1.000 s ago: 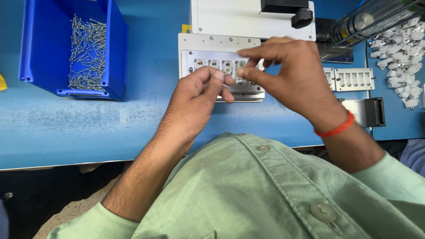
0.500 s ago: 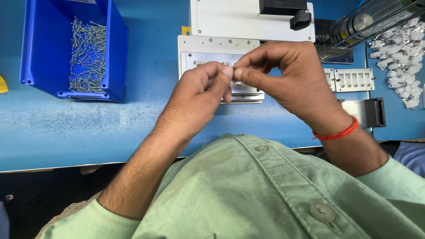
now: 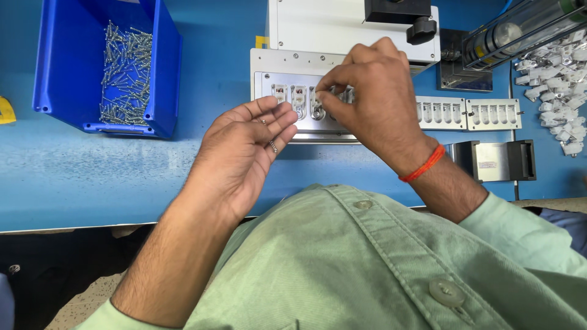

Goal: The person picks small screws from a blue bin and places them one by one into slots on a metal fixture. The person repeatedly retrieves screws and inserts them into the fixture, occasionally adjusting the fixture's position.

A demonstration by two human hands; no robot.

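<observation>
Bench surroundings, blue worktop.

A blue bin of small metal screws stood far left. A white machine housing with a black knob sat far centre. Two pale slotted trays lay to the right, a black-and-steel block nearer, and white plastic parts were heaped far right.

The scene is viewed from a single head-worn camera. It is aimed steeply down, close over the blue bench.
</observation>
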